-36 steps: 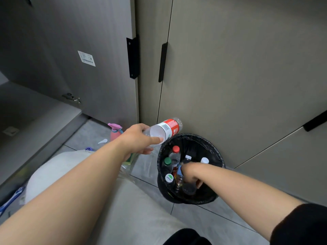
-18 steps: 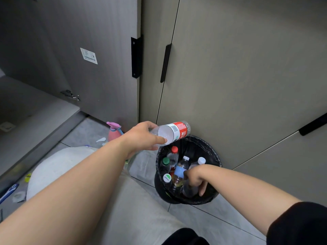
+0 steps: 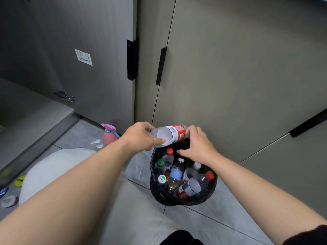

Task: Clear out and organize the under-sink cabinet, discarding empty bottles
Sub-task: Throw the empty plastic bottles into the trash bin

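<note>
Bottle (image 3: 170, 136), clear plastic with a red-and-white label, lies sideways in the air over the far rim of a black mesh bin (image 3: 152, 184) on the tiled floor (image 3: 221, 214) beside grey cabinet doors (image 3: 238, 76). The person's left hand (image 3: 141, 137) grips its base end, fingers curled round it. The right hand (image 3: 198, 145), fingers spread and relaxed, reaches its neck end, though contact there cannot be made out. Capped bottles (image 3: 176, 174) fill the bin. A pink spray bottle (image 3: 108, 136) stands by the open door (image 3: 88, 85) at left.
</note>
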Tool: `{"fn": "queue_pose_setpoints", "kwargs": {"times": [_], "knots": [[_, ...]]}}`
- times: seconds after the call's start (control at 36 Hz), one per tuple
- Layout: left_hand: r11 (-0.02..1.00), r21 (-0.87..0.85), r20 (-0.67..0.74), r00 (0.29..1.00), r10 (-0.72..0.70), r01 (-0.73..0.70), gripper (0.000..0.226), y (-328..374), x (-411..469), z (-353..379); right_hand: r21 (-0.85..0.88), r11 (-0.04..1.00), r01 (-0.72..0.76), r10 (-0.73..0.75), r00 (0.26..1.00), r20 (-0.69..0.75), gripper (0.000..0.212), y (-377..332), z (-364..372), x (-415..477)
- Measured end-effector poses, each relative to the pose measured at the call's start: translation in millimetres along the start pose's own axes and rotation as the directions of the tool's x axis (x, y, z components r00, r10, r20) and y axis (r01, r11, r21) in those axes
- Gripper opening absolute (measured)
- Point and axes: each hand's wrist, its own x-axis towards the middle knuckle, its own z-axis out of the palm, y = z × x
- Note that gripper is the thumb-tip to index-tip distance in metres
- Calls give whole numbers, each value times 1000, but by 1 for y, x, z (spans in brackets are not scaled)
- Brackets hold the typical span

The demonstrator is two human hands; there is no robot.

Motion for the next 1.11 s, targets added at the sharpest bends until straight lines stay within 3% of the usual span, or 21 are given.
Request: {"fn": "queue_pose_setpoints", "kwargs": {"times": [0.11,0.17,0.22,0.31,0.39,0.47,0.67,0.89,1.03,1.11], "knots": [[999,28,-11,1000,20,-20,46,3,2,2,-66,954,292,-297,952,-76,97,-25,-6,-15],[998,58,12,999,34,-35,48,4,1,4,-59,919,391,-394,917,-63,92,-39,-3,-16],[996,73,14,998,53,-54,45,5,0,6,31,914,405,-402,913,-74,75,-48,1,-14],[996,-7,-11,996,86,-86,35,5,1,5,346,904,251,-249,967,-52,57,-45,6,-7],[995,-50,-59,995,80,-83,23,4,3,3,514,854,-77,41,996,80,50,-23,15,-1],[997,38,-75,995,65,-63,11,-4,8,2,494,813,-307,259,952,166,48,4,31,1],[974,216,-42,996,85,-74,8,-16,14,1,369,764,-528,498,848,181,53,37,69,0],[955,292,-80,993,86,-59,12,-19,16,-5,99,804,-587,549,795,258,73,23,98,5],[954,296,-131,987,94,-51,14,-20,13,-10,-82,850,-520,525,825,209,53,23,112,1],[961,272,-156,983,101,-55,14,-18,10,-16,-88,861,-501,509,844,169,51,19,113,2]]}}
